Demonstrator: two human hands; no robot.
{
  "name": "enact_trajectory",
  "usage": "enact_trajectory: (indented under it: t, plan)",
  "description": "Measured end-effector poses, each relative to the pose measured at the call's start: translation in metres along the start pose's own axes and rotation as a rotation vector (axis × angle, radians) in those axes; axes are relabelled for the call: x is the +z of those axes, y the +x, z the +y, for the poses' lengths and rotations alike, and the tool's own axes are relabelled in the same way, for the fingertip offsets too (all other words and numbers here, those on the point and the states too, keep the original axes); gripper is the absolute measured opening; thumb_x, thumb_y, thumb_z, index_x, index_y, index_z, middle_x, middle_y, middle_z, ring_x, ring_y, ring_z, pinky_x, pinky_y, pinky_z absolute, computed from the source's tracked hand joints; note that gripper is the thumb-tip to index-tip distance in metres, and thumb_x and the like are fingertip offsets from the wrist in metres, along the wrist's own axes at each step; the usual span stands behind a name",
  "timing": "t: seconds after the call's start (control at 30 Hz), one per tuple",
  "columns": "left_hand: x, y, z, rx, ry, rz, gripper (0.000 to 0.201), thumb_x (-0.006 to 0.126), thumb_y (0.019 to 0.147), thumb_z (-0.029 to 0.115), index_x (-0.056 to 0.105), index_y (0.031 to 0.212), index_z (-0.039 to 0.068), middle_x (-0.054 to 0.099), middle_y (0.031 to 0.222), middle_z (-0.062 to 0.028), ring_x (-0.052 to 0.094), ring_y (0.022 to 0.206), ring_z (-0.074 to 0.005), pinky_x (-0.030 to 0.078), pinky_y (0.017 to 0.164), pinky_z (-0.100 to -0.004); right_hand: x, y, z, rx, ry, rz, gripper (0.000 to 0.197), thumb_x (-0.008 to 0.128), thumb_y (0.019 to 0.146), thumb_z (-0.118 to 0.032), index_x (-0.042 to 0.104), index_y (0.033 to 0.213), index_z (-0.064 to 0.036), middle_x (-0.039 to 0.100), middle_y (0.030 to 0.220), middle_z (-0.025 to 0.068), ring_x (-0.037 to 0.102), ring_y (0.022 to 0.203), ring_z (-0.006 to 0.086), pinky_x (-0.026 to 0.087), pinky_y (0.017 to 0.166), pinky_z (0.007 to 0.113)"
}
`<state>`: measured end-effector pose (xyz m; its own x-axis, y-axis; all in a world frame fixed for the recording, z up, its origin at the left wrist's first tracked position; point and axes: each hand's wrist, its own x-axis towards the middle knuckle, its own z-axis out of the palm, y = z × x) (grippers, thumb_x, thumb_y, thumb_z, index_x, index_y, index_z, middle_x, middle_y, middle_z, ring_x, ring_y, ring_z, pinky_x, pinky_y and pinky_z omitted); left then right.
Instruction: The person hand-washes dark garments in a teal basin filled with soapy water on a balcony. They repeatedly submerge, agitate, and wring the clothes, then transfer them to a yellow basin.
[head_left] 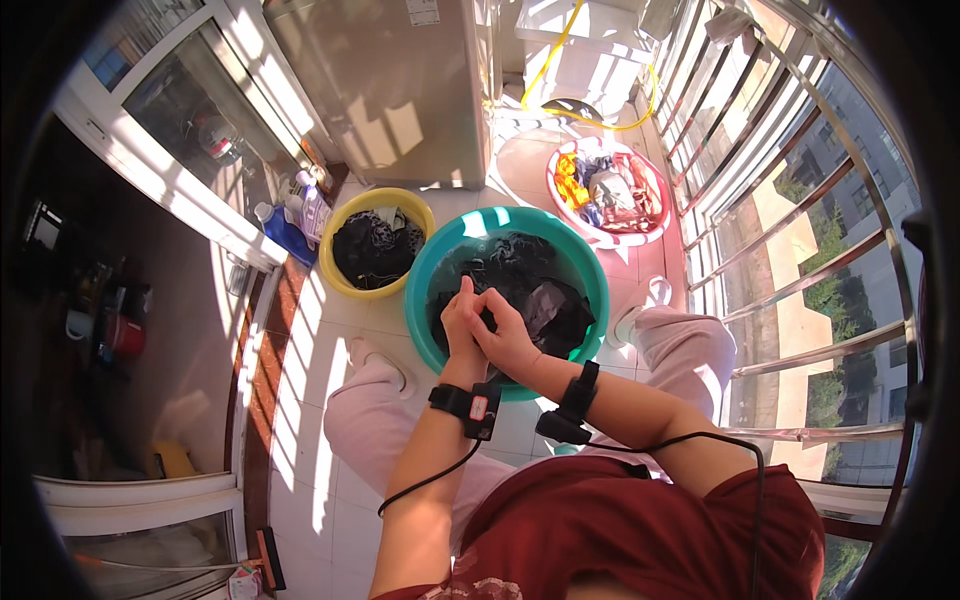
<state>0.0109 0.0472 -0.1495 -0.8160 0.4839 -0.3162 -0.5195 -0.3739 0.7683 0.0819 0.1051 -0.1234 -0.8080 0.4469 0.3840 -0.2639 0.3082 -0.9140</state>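
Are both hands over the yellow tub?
No, the left hand and right hand meet over the green tub, beside the yellow tub.

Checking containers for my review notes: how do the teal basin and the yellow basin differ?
The teal basin is wider than the yellow basin. The left hand and right hand are together over the teal basin; neither is over the yellow basin. The teal basin seems to hold water; none can be made out in the yellow basin. Both are round and hold dark clothes.
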Motion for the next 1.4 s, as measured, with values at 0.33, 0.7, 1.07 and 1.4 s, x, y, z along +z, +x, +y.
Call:
enact_trajectory:
  t: [0.33, 0.7, 1.07, 1.4]
  plan:
    - [-0.013, 0.014, -0.002, -0.026, 0.109, -0.025, 0.026, 0.049, 0.098, 0.026, 0.054, 0.083, 0.005, 0.054, 0.074, 0.0003, 0.055, 0.069, -0.0131, 0.046, 0.062, -0.0306, 0.009, 0.025, 0.015, 0.209, -0.074, -0.057, 0.026, 0.061, 0.092, -0.019, 0.055, 0.076, 0.0002, 0.048, 0.062, 0.0139, 0.042, 0.055, 0.0201, 0.040, 0.054, 0.030]
    - [-0.024, 0.038, -0.003, -0.182, -0.160, 0.167, 0.038, 0.054, 0.096, 0.032, 0.047, 0.065, 0.011, 0.044, 0.066, 0.0036, 0.043, 0.064, -0.0076, 0.035, 0.059, -0.0240, 0.022, 0.031, 0.061, 0.294, -0.092, -0.071, 0.034, 0.059, 0.095, -0.020, 0.048, 0.070, 0.0000, 0.038, 0.059, 0.0052, 0.035, 0.059, 0.0095, 0.035, 0.053, 0.027]
    - [-0.035, 0.039, 0.020, 0.038, -0.039, -0.308, 0.046, 0.048, 0.099, 0.031, 0.037, 0.061, 0.009, 0.035, 0.063, 0.0036, 0.033, 0.063, -0.0068, 0.029, 0.061, -0.0222, -0.033, 0.051, 0.092, 0.359, 0.134, -0.492, 0.126, 0.093, 0.054, -0.032, 0.013, 0.150, -0.0126, 0.028, 0.147, 0.0146, 0.035, 0.132, 0.0262, 0.029, 0.109, 0.038]
    - [-0.035, 0.023, 0.052, 0.128, 0.302, -0.682, 0.020, 0.071, 0.079, 0.012, 0.054, 0.087, 0.006, 0.052, 0.091, -0.0004, 0.047, 0.074, -0.0056, 0.035, 0.063, -0.0192, -0.056, 0.075, 0.068, 0.243, -0.050, -0.715, 0.076, 0.091, 0.054, -0.013, 0.050, 0.117, -0.0080, 0.047, 0.110, 0.0068, 0.049, 0.107, 0.0218, 0.040, 0.095, 0.032]
